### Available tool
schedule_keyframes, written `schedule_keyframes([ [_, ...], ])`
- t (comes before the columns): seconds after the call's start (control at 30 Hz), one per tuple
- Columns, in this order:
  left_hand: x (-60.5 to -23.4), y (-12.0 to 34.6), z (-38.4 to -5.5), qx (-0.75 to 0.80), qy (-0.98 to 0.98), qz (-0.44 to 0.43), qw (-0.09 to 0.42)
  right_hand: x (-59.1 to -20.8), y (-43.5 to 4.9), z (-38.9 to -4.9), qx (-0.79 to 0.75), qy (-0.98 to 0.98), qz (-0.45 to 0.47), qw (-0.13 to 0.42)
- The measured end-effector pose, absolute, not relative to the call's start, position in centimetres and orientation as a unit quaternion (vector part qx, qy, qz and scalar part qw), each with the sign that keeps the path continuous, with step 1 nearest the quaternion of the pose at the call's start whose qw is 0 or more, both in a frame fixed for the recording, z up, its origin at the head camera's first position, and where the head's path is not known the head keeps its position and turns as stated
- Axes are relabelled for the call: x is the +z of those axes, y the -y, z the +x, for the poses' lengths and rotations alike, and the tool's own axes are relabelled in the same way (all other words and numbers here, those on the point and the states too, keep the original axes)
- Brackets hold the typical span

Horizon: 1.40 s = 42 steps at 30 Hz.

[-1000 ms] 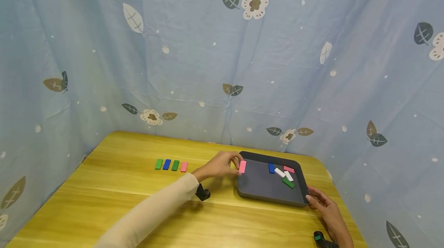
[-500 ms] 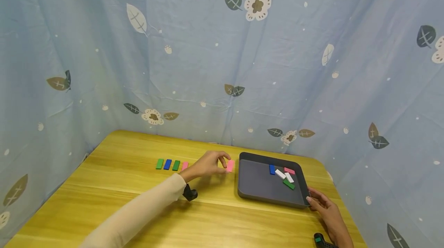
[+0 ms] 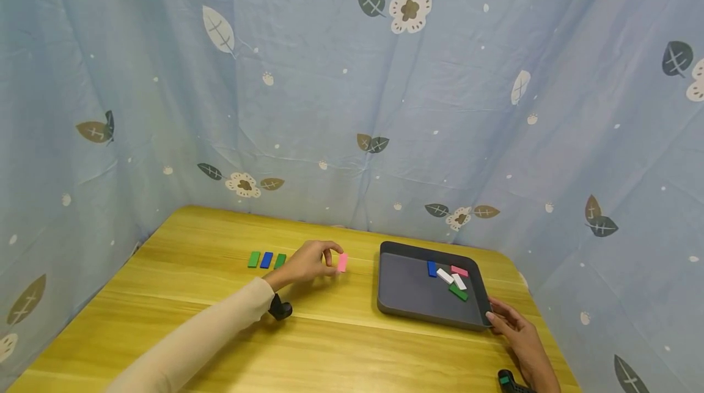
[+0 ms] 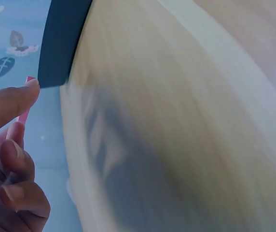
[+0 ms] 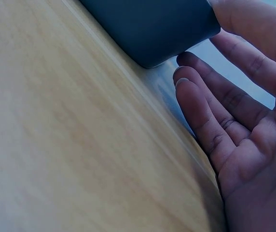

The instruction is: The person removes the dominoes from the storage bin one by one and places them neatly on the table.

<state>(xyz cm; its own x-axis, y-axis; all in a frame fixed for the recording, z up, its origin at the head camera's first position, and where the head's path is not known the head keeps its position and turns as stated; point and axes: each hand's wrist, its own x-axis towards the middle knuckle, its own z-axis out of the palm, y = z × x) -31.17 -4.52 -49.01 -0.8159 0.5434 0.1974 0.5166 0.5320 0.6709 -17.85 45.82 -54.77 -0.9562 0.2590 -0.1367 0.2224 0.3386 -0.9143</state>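
Note:
My left hand (image 3: 309, 261) pinches a pink rectangular tile (image 3: 343, 263) between thumb and fingertips, upright over the table left of the tray. In the left wrist view the tile (image 4: 24, 115) is mostly behind the thumb and fingers. A row on the table holds a light green tile (image 3: 253, 259), a blue tile (image 3: 266, 260) and a dark green tile (image 3: 280, 260); the left hand hides the row's right end. My right hand (image 3: 519, 338) grips the near right corner of the dark grey tray (image 3: 429, 318), thumb at the rim, other fingers loosely bent (image 5: 200, 106).
Inside the tray lie a blue tile (image 3: 431, 268), a pink tile (image 3: 459, 271), a green tile (image 3: 458, 292) and two white tiles (image 3: 444, 276). The wooden table (image 3: 330, 350) ends at a patterned blue curtain (image 3: 308, 106) behind and at the sides.
My left hand has carried the pink tile from over the tray's left edge leftward toward the row, covering the pink tile at its end. The right hand and tray stay put.

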Motion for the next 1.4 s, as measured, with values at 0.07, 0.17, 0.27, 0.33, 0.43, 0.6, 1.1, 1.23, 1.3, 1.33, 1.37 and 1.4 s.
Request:
schedule_keyframes([
  [0.07, -49.3, 5.1, -31.2, 0.375, -0.878, 0.297, 0.013, -54.8, -45.8, -17.8, 0.556, 0.818, -0.149, 0.016],
  [0.17, -49.5, 5.8, -31.3, 0.373, -0.880, 0.295, 0.005, -54.8, -45.8, -17.8, 0.554, 0.818, -0.152, 0.015],
  [0.27, -49.7, 6.5, -31.3, 0.372, -0.880, 0.295, -0.002, -54.8, -45.9, -17.9, 0.553, 0.819, -0.153, 0.015],
  [0.33, -49.9, 7.0, -31.3, 0.373, -0.880, 0.293, -0.004, -54.8, -45.9, -18.0, 0.553, 0.819, -0.153, 0.015],
  [0.43, -50.1, 7.7, -31.2, 0.368, -0.885, 0.283, -0.004, -54.9, -46.0, -18.1, 0.555, 0.818, -0.149, 0.016],
  [0.6, -50.5, 8.6, -31.1, 0.359, -0.895, 0.263, -0.001, -54.9, -46.0, -18.0, 0.554, 0.820, -0.143, 0.018],
  [1.1, -50.9, 10.2, -31.0, 0.336, -0.914, 0.228, 0.006, -54.8, -45.9, -17.9, 0.552, 0.819, -0.155, 0.017],
  [1.23, -50.9, 10.3, -31.2, 0.323, -0.922, 0.216, 0.012, -54.6, -45.9, -17.9, 0.555, 0.818, -0.147, 0.019],
  [1.3, -50.9, 10.4, -31.2, 0.323, -0.922, 0.212, 0.018, -54.6, -45.9, -17.9, 0.557, 0.818, -0.145, 0.019],
  [1.33, -50.9, 10.4, -31.2, 0.323, -0.922, 0.210, 0.020, -54.6, -45.9, -17.8, 0.558, 0.817, -0.144, 0.019],
  [1.37, -50.9, 10.4, -31.2, 0.324, -0.923, 0.208, 0.024, -54.6, -45.9, -17.8, 0.558, 0.817, -0.144, 0.019],
  [1.4, -50.9, 10.4, -31.3, 0.325, -0.922, 0.207, 0.027, -54.6, -45.9, -17.8, 0.558, 0.817, -0.144, 0.018],
])
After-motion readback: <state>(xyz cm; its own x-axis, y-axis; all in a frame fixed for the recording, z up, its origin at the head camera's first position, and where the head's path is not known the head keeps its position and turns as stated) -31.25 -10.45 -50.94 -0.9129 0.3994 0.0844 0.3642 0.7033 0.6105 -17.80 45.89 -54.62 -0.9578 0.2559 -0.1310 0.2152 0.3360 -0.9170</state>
